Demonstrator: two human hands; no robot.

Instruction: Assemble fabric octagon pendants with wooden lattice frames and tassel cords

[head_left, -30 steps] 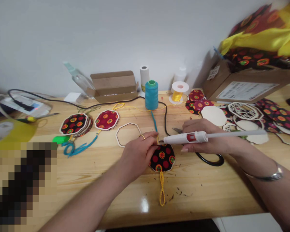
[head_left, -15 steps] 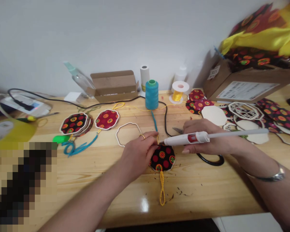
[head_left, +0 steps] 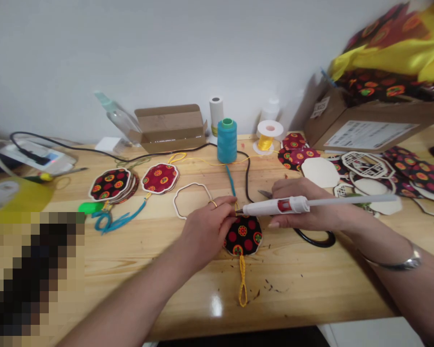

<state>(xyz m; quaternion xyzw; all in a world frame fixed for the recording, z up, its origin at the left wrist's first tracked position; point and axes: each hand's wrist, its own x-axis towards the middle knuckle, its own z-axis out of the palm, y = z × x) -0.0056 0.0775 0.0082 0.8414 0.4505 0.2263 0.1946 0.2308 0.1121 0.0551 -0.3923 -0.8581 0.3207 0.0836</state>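
Note:
On the table lies a black scalloped pendant (head_left: 242,236) with red and orange flower prints and a braided yellow loop (head_left: 242,284) at its near edge. The fingers of my left hand (head_left: 208,226) are closed at its upper left edge, gripping it. A blue cord (head_left: 231,182) and a bit of yellow run down to the same spot. In my right hand (head_left: 300,193) is a white glue gun (head_left: 264,207), a long glue stick (head_left: 358,199) coming out of its back. Its tip points left, at the pendant's top edge by my left fingertips. Scissors (head_left: 325,241) lie partly under my right hand.
Behind stand a blue thread cone (head_left: 227,142) and a yellow cord spool (head_left: 265,142). Finished-looking pendants (head_left: 110,185) and a bare scalloped frame (head_left: 175,207) lie left. Fabric and wooden pieces (head_left: 320,172) spread out right, below a cardboard box (head_left: 369,125). A black cable (head_left: 248,178) crosses the table.
The glue gun has shifted slightly left, its tip closer to my left fingertips. My left hand and the pendant stay where they were.

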